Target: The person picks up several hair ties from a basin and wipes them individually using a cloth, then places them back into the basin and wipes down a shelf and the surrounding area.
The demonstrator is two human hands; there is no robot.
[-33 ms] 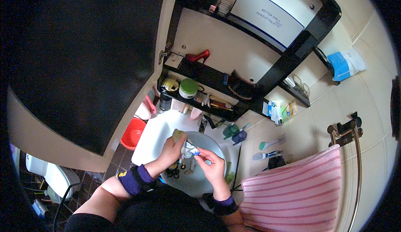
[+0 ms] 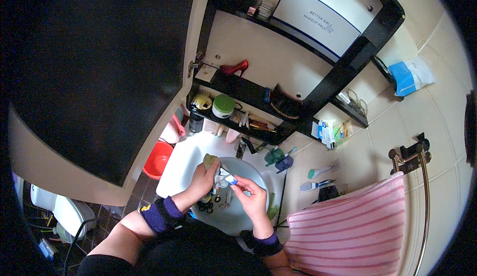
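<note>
Over a grey round basin (image 2: pixel 253 170), my two hands come close together. My left hand (image 2: pixel 203 177) is closed around a yellow-green piece, a cloth or sponge (image 2: pixel 210 161), which sticks out above its fingers. Between the hands is a small white-and-blue packet-like thing (image 2: pixel 230 178), its kind too small to make out. Thumb and fingers of my right hand (image 2: pixel 253 197) pinch its blue end. Whether the left fingers also hold its pale end, I cannot tell. Below them in the basin lie dark-handled scissors (image 2: pixel 206 208) and several small items.
An open cabinet door (image 2: pixel 107 77) fills the left. Ahead, cabinet shelves carry a green-lidded jar (image 2: pixel 223 106), a red shoe ornament (image 2: pixel 235 68) and a comb (image 2: pixel 285 101). Toothbrush cups (image 2: pixel 283 161) stand right of the basin. A pink striped towel (image 2: pixel 350 226) hangs at right; a red basin (image 2: pixel 158 160) sits left.
</note>
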